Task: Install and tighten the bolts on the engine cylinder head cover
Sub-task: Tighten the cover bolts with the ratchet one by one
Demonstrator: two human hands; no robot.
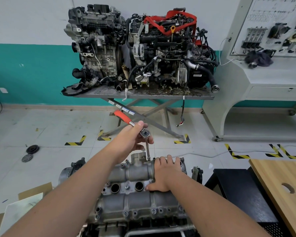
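The grey metal cylinder head cover [137, 200] lies in front of me on the engine, with two round plug holes in its middle. My left hand [132, 139] grips the head end of a ratchet wrench [144, 133] with a red handle [122, 116]. Its extension bar [147, 150] runs down to a bolt [149, 160] at the cover's far edge. My right hand [166, 173] rests on the right part of the cover, fingers curved over its far ridge. Several small bolts [153, 210] sit along the near flange.
Two engines [143, 48] stand on a scissor lift table [143, 94] ahead. A grey training console [263, 74] is at the right. A black stand [239, 194] and wooden board [280, 185] lie at near right. Cardboard [32, 194] is at near left, and two discs [30, 153] lie on the floor.
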